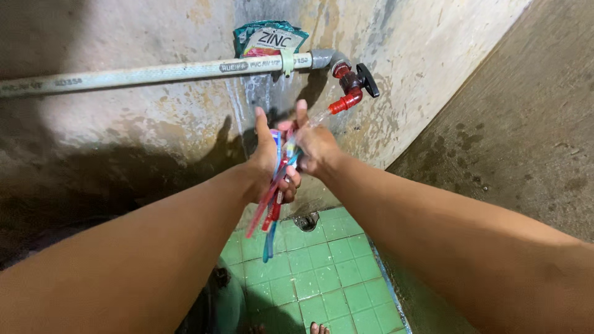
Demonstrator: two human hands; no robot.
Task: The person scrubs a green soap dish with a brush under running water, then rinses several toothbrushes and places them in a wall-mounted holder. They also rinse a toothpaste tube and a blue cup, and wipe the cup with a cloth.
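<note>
Under red tap (pixel 350 86): left hand (pixel 270 162) clutches toothbrushes (pixel 274 199), right hand (pixel 314 147) rubbing.

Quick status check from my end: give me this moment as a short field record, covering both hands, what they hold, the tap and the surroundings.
left hand: grips a bunch of toothbrushes, handles hanging down
right hand: at the brush heads, under the tap
toothbrushes: red, pink and blue handles; number unclear
tap: red body, black handle, on a grey pipe; water runs onto the hands
sachet: tucked behind the pipe
wall: stained concrete
floor: green tiles, drain by the wall
</note>
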